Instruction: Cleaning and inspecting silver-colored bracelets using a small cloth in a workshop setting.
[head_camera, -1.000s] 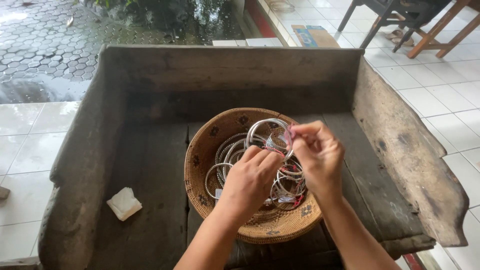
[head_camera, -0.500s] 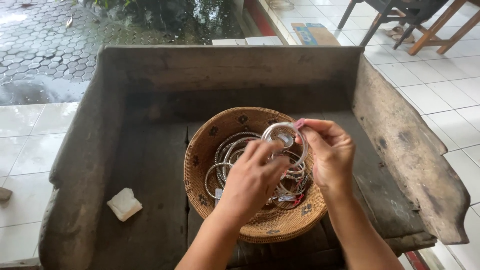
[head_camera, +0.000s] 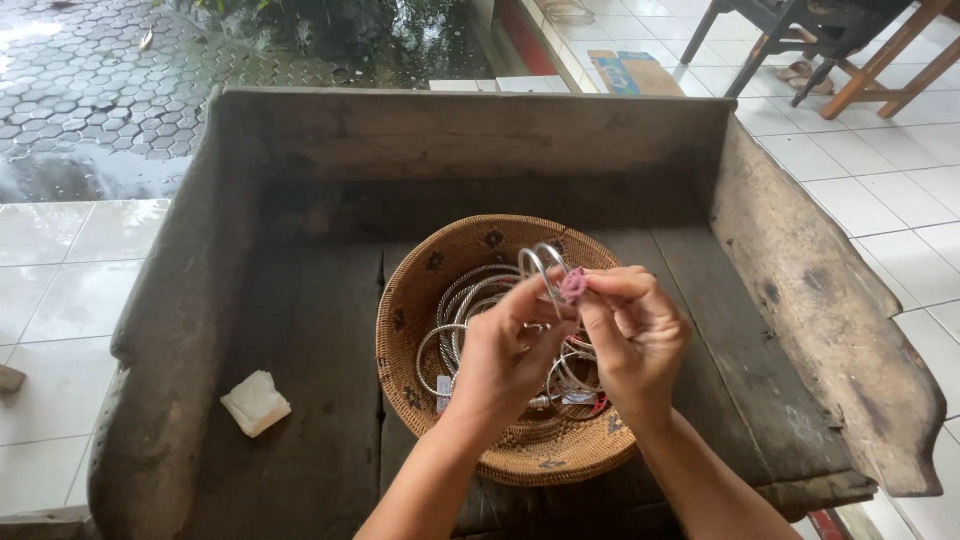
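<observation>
Grip: left hand (head_camera: 510, 350) and right hand (head_camera: 632, 335) both pinching thin silver wire bangle (head_camera: 541, 265) with small pink tag (head_camera: 573, 285).
Technique: best kept low over round woven rattan basket (head_camera: 420, 300); steady ring, gentle pull on tag.

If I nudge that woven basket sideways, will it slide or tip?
The woven basket looks wide and shallow, so it would probably slide rather than tip. The metal bangles heaped inside likely add weight and may rattle. The rough wooden tray floor probably drags on it.
</observation>
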